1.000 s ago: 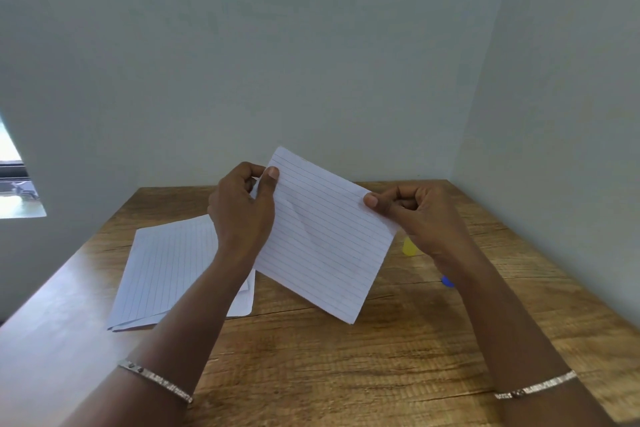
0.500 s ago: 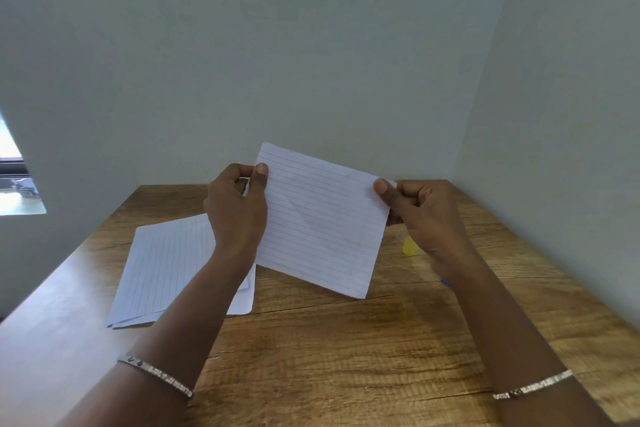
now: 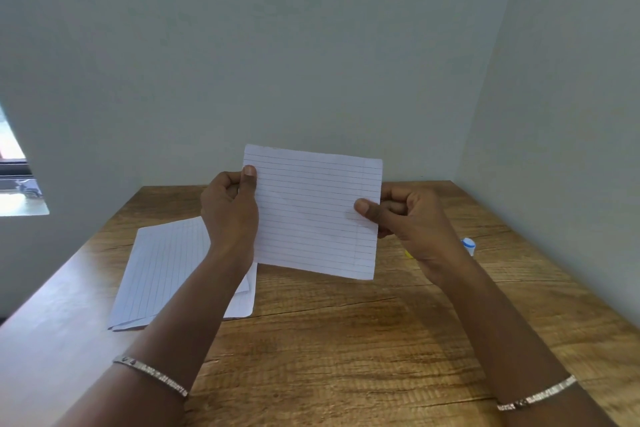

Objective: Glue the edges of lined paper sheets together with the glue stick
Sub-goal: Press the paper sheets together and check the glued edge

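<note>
Above the wooden worktop [image 3: 346, 357], a lined sheet [image 3: 311, 215] is held upright: the left hand [image 3: 230, 215] pinches its left edge, the right hand [image 3: 412, 222] its right edge. More lined sheets [image 3: 166, 263] lie flat at left. The glue stick [image 3: 468, 245] lies behind the right hand, mostly hidden.

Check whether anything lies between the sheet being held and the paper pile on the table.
Nothing visible lies between them. The sheet, pinched by the left hand and right hand, is held up over the table, right of the pile; only the left forearm crosses above its right part.
</note>
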Motion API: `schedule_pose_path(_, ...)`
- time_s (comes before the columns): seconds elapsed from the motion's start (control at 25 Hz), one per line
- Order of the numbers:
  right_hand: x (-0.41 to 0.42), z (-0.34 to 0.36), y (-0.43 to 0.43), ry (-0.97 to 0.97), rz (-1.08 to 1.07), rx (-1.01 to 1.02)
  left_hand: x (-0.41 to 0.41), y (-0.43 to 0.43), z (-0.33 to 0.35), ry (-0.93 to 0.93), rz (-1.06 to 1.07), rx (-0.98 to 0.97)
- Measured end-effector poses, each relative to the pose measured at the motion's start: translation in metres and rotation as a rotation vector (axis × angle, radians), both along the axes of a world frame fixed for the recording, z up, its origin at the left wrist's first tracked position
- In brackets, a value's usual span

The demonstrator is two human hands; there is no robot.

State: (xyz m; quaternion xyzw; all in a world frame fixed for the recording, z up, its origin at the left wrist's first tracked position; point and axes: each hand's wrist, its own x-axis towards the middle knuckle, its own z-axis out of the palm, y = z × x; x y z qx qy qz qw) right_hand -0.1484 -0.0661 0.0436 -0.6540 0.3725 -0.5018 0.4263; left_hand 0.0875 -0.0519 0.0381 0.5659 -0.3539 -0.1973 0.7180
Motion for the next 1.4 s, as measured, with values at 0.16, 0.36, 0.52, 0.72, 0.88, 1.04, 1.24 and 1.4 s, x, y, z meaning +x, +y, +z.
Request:
schedule_pose_path(0.16, 0.001, -0.004, -0.003, 0.004, -0.146, -0.072, -0.001, 0.002, 0.001, 0.029, -0.064, -0.02)
schedule_pose_path(0.36, -0.004, -0.002, -0.005, -0.092, -0.203, -0.059, 0.006, 0.005, 0.007, 0.031, -0.177, -0.038)
schedule_pose_path(0.52, -0.003, -0.001, -0.004, -0.076, -0.018, 0.068, 0.014, 0.006, 0.008, 0.122, -0.134, -0.048)
schedule_pose_path(0.72, -0.003, -0.001, -0.001, -0.042, -0.129, 0.037, 0.011, 0.005, 0.008, 0.068, -0.186, 0.033)
schedule_pose_path(0.88, -0.009, -0.001, -0.004, -0.046, -0.23, -0.006, 0.014, 0.006, 0.01, -0.042, -0.278, 0.07)
schedule_pose_path(1.04, -0.012, -0.002, -0.008, -0.079, -0.319, -0.033, 0.019, 0.011, 0.017, -0.102, -0.422, 0.097)
schedule_pose_path(1.24, -0.004, -0.002, -0.009, -0.411, -0.091, 0.237, 0.023, 0.018, 0.017, -0.071, -0.378, 0.175)
schedule_pose_path(1.4, 0.006, -0.002, -0.004, -0.497, -0.045, 0.375, 0.018, 0.034, 0.014, -0.021, -0.35, 0.229)
